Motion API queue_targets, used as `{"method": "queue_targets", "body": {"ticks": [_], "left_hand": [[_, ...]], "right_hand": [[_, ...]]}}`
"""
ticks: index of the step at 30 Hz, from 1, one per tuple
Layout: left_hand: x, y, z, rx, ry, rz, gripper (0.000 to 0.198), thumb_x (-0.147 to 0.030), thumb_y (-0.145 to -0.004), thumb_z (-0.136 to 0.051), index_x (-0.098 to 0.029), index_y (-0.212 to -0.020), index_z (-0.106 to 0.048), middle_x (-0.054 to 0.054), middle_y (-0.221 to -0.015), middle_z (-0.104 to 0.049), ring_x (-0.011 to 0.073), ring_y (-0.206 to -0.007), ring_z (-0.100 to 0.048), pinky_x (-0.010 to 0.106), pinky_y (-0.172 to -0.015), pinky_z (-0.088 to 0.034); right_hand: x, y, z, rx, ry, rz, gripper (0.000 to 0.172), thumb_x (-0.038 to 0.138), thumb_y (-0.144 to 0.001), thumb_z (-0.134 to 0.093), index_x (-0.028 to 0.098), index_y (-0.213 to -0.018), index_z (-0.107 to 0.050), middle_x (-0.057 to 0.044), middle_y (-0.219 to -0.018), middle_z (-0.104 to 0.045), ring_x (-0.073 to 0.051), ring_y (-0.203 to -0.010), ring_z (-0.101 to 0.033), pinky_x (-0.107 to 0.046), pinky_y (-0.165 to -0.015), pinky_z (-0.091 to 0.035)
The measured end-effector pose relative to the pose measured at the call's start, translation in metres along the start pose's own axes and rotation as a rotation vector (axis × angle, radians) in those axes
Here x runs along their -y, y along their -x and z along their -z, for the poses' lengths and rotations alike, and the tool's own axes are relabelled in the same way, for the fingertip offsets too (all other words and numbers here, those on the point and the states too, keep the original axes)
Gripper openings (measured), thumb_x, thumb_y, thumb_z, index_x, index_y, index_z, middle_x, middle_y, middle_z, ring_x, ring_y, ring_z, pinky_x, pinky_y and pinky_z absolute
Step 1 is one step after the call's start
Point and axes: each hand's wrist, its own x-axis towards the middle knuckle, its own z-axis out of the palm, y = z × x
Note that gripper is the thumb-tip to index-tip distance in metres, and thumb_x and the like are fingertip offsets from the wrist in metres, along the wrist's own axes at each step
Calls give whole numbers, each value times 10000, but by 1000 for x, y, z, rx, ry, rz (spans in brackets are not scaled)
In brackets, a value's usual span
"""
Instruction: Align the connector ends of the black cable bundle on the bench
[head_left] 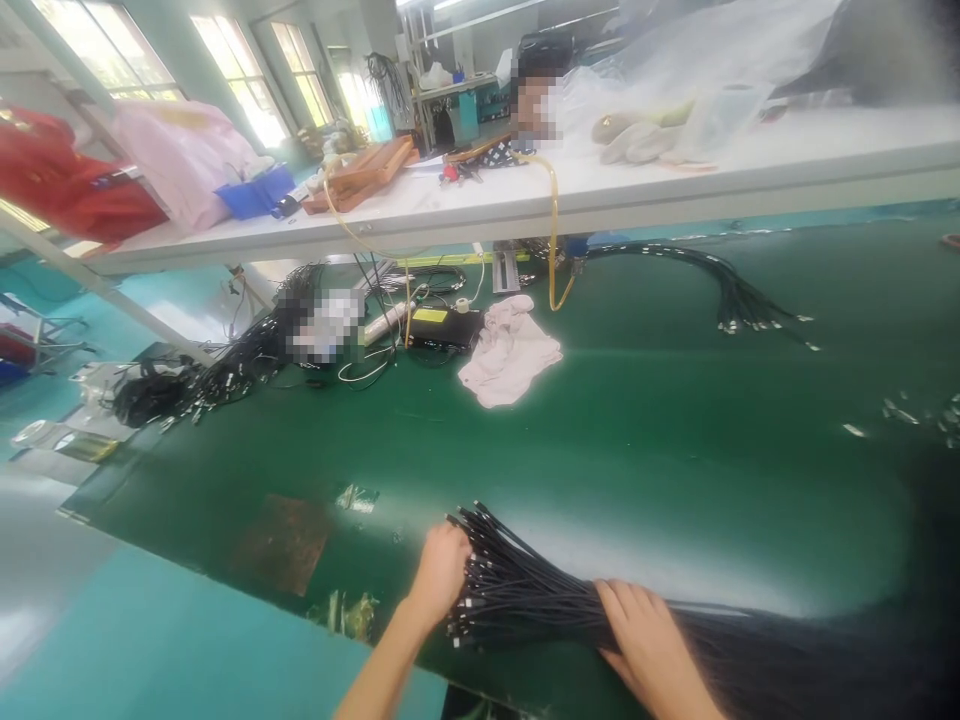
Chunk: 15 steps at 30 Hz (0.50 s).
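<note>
A thick bundle of black cables (532, 605) lies along the near edge of the green table, its small metal-tipped plugs fanned out at the left end. My right hand (649, 635) is wrapped over the bundle from above, with the thumb below it. At the plug ends, my left hand (444, 565) has its fingers curled in against the upper cables. Those fingertips are partly hidden, so how many cables they pinch is unclear. Rightward, the bundle runs on into a dark, blurred area.
On the green table (637, 400) lie a pale crumpled cloth (510, 352), a black box with a yellow label (442, 328), and another cable pile (244, 360). More cables (739, 295) spread at the back right. A white shelf (450, 212) spans above. A person sits beyond it.
</note>
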Motion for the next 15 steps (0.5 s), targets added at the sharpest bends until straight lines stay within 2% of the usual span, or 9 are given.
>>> {"method": "queue_targets", "body": {"ticks": [3, 5, 12, 15], "left_hand": [[16, 3, 8, 7, 55, 24, 170, -271, -895, -556, -135, -813, -616, 0, -803, -645, 143, -756, -625, 336, -712, -521], [14, 5, 8, 23, 88, -10, 156, -277, -891, -563, -139, -846, -621, 4, -828, -651, 148, -787, -628, 339, -725, -522], [-29, -2, -2, 77, -43, -78, 155, -294, -862, -601, -146, -887, -638, 51, -1035, -645, 209, -1003, -592, 434, -868, -481], [-37, -3, -6, 91, -97, -156, 129, -259, -870, -591, -149, -916, -639, 47, -1032, -654, 209, -1016, -595, 445, -890, -473]], "right_hand": [[-1, 0, -1, 15, -1, 15, 646, 118, -578, -722, 125, -1172, -468, -121, -1020, -605, -300, -922, -529, -446, -842, -418], [-2, 0, -1, 27, -4, 29, 634, 126, -594, -706, 136, -1176, -457, -120, -1024, -603, -303, -921, -532, -447, -834, -424], [-6, -2, -3, 71, 9, 57, 590, 131, -649, -677, 136, -1193, -449, -127, -1054, -583, -294, -938, -529, -455, -828, -441], [1, -5, 0, 121, 46, 14, 464, 280, -763, -637, 168, -1184, -478, -81, -1069, -557, -243, -957, -532, -443, -846, -441]]}}
